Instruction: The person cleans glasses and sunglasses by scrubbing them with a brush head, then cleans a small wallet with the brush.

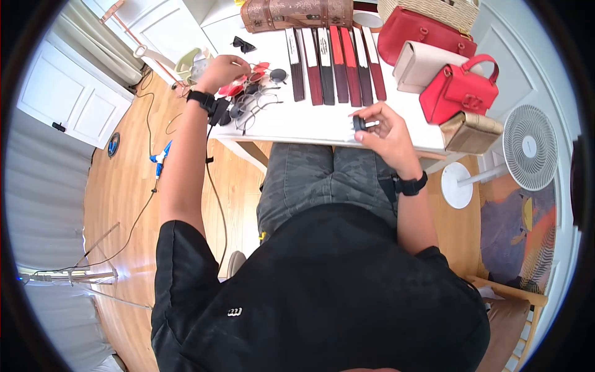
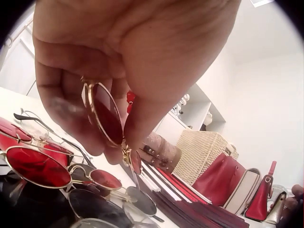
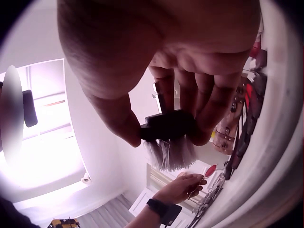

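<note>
My left hand [image 1: 220, 74] is over the left part of the white table, pinching round gold-framed sunglasses [image 2: 107, 116] with red lenses between thumb and fingers. Below it lies a cluster of other eyewear: red-lensed sunglasses [image 2: 38, 167], a dark-lensed pair [image 2: 97, 208] and clear glasses [image 1: 246, 119]. My right hand [image 1: 393, 139] is above the table's front edge, gripping a small black brush [image 3: 170, 125] by its body between thumb and fingers. Pale bristles [image 3: 170, 154] point down from the brush, and a short metal piece sticks up from it.
Several long, narrow folded fans [image 1: 338, 68] lie in a row mid-table. At the right stand a red handbag [image 1: 462, 93], a cream bag [image 1: 424, 67] and a gold bag [image 1: 474, 133]. A brown trunk [image 1: 297, 13] stands at the back. A white fan [image 1: 528, 146] is right of the table.
</note>
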Demonstrator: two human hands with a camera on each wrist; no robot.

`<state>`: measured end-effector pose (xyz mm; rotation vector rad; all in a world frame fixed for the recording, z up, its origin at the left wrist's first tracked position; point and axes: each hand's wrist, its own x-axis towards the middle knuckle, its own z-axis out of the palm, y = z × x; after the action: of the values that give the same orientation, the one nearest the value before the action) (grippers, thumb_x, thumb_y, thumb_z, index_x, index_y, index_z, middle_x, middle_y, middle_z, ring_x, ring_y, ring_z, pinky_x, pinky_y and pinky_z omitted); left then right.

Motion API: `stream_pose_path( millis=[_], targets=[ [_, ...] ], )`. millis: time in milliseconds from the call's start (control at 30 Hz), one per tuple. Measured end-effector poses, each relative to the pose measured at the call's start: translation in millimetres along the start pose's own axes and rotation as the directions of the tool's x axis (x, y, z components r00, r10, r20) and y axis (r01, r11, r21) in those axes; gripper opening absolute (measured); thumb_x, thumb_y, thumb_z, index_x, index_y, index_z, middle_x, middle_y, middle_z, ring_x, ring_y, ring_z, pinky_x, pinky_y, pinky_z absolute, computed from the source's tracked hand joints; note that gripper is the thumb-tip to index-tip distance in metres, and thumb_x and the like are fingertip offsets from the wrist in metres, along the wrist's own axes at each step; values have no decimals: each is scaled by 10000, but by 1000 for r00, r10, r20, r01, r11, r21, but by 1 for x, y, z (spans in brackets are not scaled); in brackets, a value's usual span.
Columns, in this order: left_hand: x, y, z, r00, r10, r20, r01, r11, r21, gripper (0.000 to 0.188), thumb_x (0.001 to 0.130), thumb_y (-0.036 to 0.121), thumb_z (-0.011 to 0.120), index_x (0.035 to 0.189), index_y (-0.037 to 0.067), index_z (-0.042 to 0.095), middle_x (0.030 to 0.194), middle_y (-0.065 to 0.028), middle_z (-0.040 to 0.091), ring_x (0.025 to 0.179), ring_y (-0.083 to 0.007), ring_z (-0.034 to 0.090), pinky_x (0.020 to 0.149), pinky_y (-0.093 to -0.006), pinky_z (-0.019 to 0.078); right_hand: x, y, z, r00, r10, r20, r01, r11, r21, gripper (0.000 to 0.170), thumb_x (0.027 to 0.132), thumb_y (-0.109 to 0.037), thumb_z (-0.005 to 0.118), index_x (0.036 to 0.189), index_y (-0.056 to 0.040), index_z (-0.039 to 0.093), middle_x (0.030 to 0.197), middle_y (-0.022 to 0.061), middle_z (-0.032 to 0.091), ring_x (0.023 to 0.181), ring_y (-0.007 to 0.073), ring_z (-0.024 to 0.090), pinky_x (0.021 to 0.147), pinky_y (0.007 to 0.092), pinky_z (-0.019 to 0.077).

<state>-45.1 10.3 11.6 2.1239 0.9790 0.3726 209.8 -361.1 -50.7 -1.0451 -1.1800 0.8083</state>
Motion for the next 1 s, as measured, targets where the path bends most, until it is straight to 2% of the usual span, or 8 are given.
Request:
stream_pose_path(
  millis=[200, 300, 467, 533, 700, 867, 933, 1000],
  targets=[
    [-3, -5, 1, 999, 33, -30, -25, 976, 214, 135, 862, 139, 747, 929, 25, 775, 832, -90, 769, 741, -157, 706, 725, -303, 552, 11, 13, 2, 996, 92, 3, -93, 995, 46, 351, 870, 6, 796, 1134, -43, 570, 1244, 131, 687, 1102, 145, 642, 910, 312, 528],
    [17, -2, -18, 935, 327, -135, -254, 887, 385, 139, 878, 157, 741, 948, 42, 773, 861, -96, 762, 730, -217, 682, 712, -356, 547, 17, 20, -2, 997, 80, -21, -79, 996, 32, 379, 849, 42, 778, 1143, -41, 553, 1262, 148, 676, 1118, 153, 628, 971, 328, 497],
    [91, -15, -52, 927, 341, -157, -233, 850, 472, 160, 903, 185, 724, 972, 49, 769, 919, -120, 770, 829, -287, 723, 772, -388, 564, 24, 29, -7, 990, 124, -60, -119, 989, 82, 398, 840, 71, 755, 1159, -39, 544, 1279, 163, 662, 1146, 170, 618, 1003, 338, 480],
    [130, -43, -56, 971, 184, -153, -48, 776, 629, 250, 918, 287, 720, 994, 57, 780, 949, -130, 774, 887, -305, 742, 798, -409, 568, 25, 27, -8, 991, 130, -36, -127, 989, 69, 400, 837, 79, 747, 1160, -39, 544, 1277, 167, 659, 1150, 178, 617, 1006, 339, 478],
    [181, -46, -40, 925, -260, -277, 370, 779, 505, 558, 848, 610, 687, 788, 67, 803, 757, -129, 758, 790, -326, 742, 808, -409, 567, 23, 27, -13, 987, 157, 20, -158, 986, 54, 436, 812, 63, 782, 1174, -34, 558, 1288, 177, 657, 1158, 191, 632, 1000, 351, 506],
    [203, -56, -39, 948, -263, -177, 317, 785, 532, 484, 864, 457, 662, 818, -8, 789, 761, -142, 754, 758, -302, 731, 756, -410, 562, 26, 27, -16, 990, 124, 62, -126, 991, 34, 430, 798, 41, 814, 1148, -22, 574, 1262, 174, 676, 1116, 197, 669, 945, 333, 551],
    [194, -43, -43, 975, -95, -200, 180, 865, 467, 496, 880, 431, 670, 823, -50, 776, 763, -168, 747, 765, -298, 735, 753, -408, 557, 24, 26, -16, 991, 122, 54, -125, 991, 51, 428, 794, 25, 828, 1140, -22, 580, 1246, 169, 686, 1098, 201, 683, 933, 328, 557],
    [168, -18, -41, 977, -97, -191, 131, 976, 175, 373, 942, 309, 658, 934, -41, 785, 818, -113, 763, 713, -199, 695, 707, -358, 539, 25, 26, -19, 989, 115, 91, -120, 992, 48, 420, 793, 14, 834, 1131, -23, 587, 1232, 167, 695, 1093, 205, 691, 947, 331, 557]
  ],
)
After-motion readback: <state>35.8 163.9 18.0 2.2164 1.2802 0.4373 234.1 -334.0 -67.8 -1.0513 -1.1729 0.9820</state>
